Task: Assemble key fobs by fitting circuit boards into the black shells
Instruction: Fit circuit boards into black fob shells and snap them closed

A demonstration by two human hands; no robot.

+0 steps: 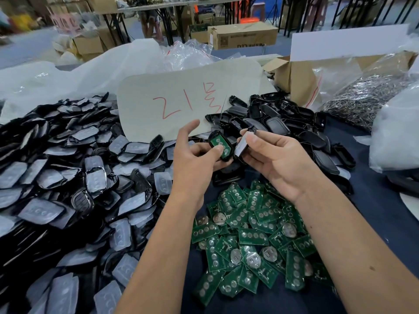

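Note:
My left hand [195, 155] holds a black shell half [214, 135] with a green circuit board [221, 145] lying in it; the thumb presses on the board and the index finger sticks out straight. Just to its right, my right hand [272, 159] pinches a second black shell half [241, 146], tilted on edge, its pale inner side facing me. The two halves are close but apart. A heap of green circuit boards [256, 241], some with coin cell holders, lies on the dark cloth below my hands.
A large pile of black shell fronts with clear button pads [68, 177] fills the left. Plain black shell halves [283, 125] are heaped behind my hands. A white sheet with red writing [181, 103], a cardboard box [297, 80] and a bag of metal rings [362, 98] stand beyond.

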